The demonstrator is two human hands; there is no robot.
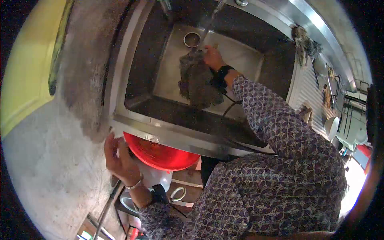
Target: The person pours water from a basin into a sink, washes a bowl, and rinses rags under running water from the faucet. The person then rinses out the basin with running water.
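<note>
The sink is bordered by a broad metal rim, and by its front edge the red basin below is partly hidden. Beneath the basin, a pale, translucent container and a white ring are seen. To the left, a stained grey wall is met, with a yellow panel farther out. On the right, a grey rag is draped at the rim, beside the ribbed draining board and a white bowl. Part of the sink's right side is covered by the patterned sleeve, and a dark cord is strung below that arm. A slim diagonal shape is seen above the drain; whether spout or water cannot be told. The dark cloth is spread, rumpled and irregular in outline, on the sink floor, just beside the drain; it is dull grey-brown, with uneven edges. Its upper right edge is met by the right hand, whose fingers are bent; whether cloth is pinched cannot be told. The left hand is held near the front rim, fingers loosely curved and parted, with nothing seen between them.
</note>
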